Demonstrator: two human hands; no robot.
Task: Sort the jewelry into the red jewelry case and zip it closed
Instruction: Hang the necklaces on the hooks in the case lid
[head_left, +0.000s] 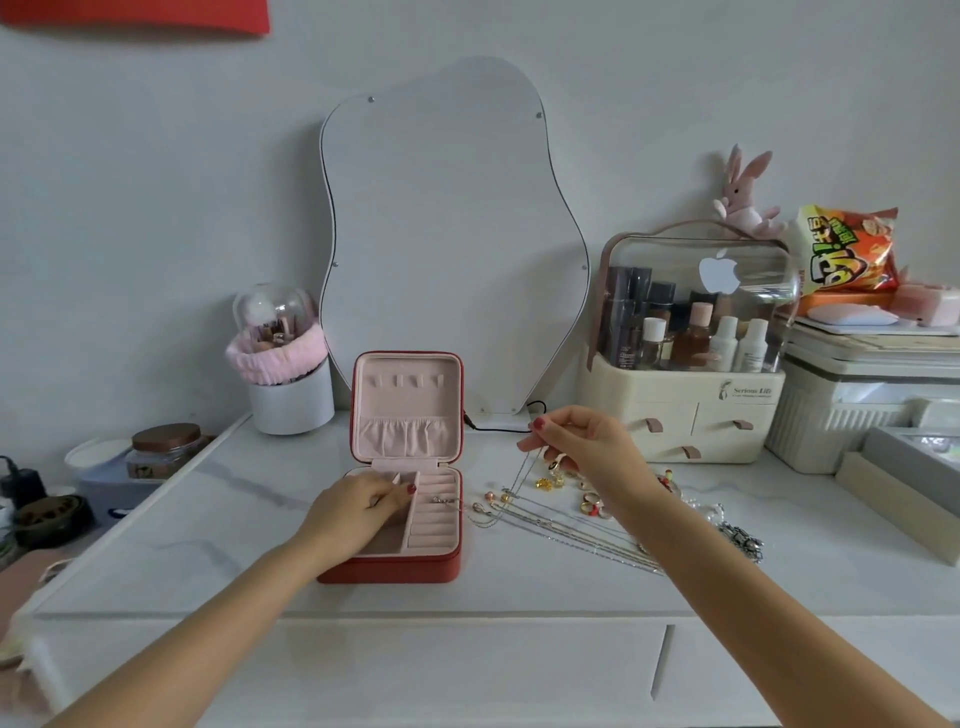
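White dresser (208, 525), open red case (410, 564) seemingly holding one chain, left hand (358, 512) resting inside, right hand (582, 447) pinching necklace (522, 475)

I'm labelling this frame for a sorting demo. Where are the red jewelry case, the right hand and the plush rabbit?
red jewelry case (395, 567): head view, red front wall of the base.
right hand (587, 448): head view, back of the hand.
plush rabbit (744, 200): head view, its body.
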